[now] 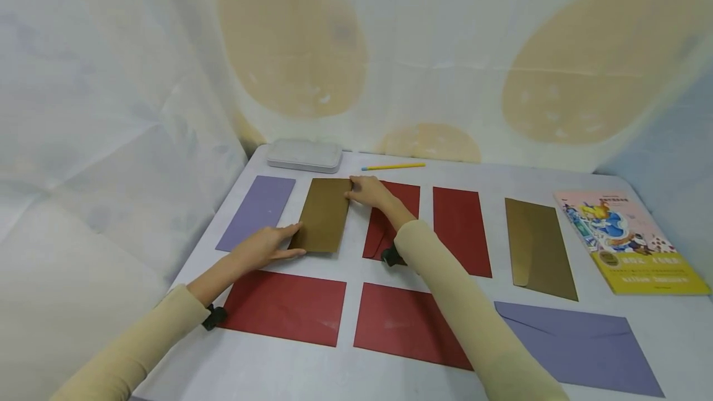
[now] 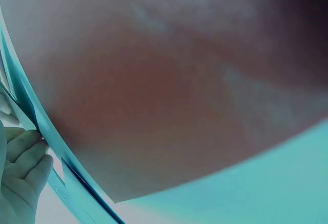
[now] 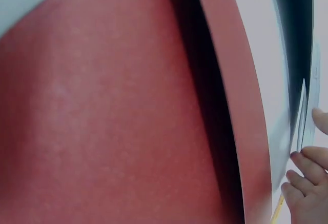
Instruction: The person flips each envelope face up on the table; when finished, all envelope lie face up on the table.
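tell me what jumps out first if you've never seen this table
Coloured envelopes lie in rows on the white table. Both hands are at a brown envelope in the far row: the left hand at its near corner, the right hand at its far right corner. A bright picture book lies at the right edge.

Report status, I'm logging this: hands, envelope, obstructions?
Left hand at gold envelope near corner, fingers straight. Right hand pinches far corner. Red envelope alongside; nothing blocking.
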`<state>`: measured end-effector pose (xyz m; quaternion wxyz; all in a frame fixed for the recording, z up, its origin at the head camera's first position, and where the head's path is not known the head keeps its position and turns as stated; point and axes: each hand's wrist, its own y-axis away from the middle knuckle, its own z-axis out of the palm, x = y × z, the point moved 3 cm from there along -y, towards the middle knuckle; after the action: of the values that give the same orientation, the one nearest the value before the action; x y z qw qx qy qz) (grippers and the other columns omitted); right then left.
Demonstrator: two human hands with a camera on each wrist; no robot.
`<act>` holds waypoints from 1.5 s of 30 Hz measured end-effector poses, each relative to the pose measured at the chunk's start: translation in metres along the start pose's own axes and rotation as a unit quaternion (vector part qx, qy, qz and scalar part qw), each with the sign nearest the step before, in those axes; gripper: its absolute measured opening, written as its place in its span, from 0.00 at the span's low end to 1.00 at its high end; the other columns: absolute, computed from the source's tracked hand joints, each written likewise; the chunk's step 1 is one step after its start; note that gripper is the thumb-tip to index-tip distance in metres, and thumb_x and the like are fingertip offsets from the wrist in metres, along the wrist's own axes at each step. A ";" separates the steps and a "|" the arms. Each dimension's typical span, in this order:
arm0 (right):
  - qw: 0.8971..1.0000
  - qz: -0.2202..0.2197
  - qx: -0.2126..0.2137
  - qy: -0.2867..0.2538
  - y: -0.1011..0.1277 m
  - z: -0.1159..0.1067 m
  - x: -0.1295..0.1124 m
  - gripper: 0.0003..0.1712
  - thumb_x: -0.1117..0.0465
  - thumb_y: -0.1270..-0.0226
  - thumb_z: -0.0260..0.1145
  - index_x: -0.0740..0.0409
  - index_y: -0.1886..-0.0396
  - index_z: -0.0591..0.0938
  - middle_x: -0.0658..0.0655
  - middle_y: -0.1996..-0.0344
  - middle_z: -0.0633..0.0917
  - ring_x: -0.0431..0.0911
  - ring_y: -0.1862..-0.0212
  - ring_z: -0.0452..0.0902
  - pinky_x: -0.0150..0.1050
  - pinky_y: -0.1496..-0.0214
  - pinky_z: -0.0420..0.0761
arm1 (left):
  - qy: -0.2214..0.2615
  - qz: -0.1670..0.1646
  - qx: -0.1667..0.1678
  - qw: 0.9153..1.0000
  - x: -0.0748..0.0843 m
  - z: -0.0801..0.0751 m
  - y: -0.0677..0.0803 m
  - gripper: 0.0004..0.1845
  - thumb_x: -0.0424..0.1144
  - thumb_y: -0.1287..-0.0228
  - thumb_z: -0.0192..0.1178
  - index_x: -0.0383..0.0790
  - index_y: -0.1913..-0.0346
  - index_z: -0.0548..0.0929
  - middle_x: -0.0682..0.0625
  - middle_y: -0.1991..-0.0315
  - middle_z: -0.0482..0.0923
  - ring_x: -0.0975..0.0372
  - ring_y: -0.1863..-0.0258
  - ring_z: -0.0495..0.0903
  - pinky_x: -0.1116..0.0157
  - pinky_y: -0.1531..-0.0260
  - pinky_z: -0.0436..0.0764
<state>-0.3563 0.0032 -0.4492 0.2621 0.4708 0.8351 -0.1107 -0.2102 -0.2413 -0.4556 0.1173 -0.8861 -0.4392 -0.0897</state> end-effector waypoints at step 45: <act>0.971 -0.034 0.209 -0.110 0.027 -0.039 -0.016 0.37 0.43 0.43 0.71 0.51 0.35 0.76 0.55 0.40 0.78 0.50 0.39 0.73 0.44 0.41 0.73 | 0.144 -0.017 -0.012 0.989 0.008 0.004 -0.017 0.43 0.55 0.53 0.73 0.42 0.33 0.73 0.46 0.39 0.75 0.58 0.45 0.77 0.58 0.55 0.77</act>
<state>-0.3399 0.0226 -0.4060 0.2446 0.4710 0.7753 -0.3426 -0.2186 -0.2245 -0.4551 0.1675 -0.8578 -0.4316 -0.2234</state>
